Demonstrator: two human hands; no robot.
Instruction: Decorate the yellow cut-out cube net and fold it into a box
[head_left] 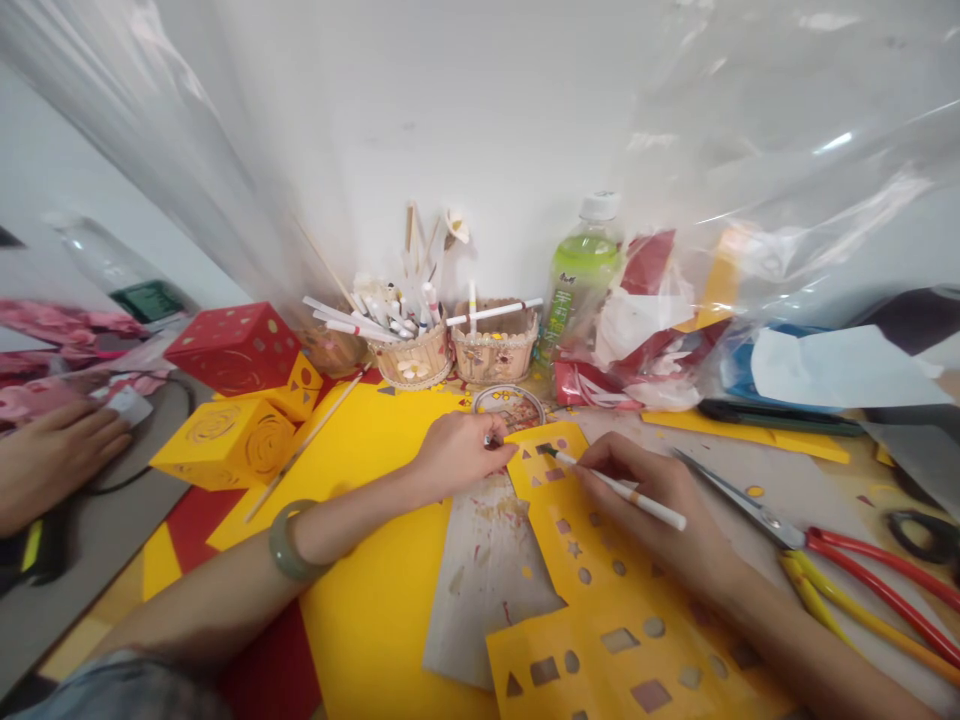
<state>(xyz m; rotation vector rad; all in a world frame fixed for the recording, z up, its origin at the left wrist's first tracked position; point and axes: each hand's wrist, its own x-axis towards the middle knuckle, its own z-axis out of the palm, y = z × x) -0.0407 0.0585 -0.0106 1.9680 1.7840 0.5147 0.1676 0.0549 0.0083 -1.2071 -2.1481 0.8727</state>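
Note:
My right hand (652,495) is closed round a slim white marker pen (637,497) with an orange band. Its dark tip rests at a cut-out near the top of a yellow paper sheet (551,530). Triangles, stars, circles and rectangles are cut through this sheet. My left hand (461,455), with a green bangle on its wrist, pinches the sheet's upper left edge between thumb and fingers. What lies inside the curled fingers is partly hidden. A second yellow cut-out sheet (540,635) lies nearer to me, under my right forearm.
Large scissors (787,535) lie open at the right. Two small baskets (412,362) hold several pens, with a green drink bottle (581,275) beside them. Red (236,350) and yellow (225,440) paper boxes stand left. Another person's hand (64,455) is at the far left.

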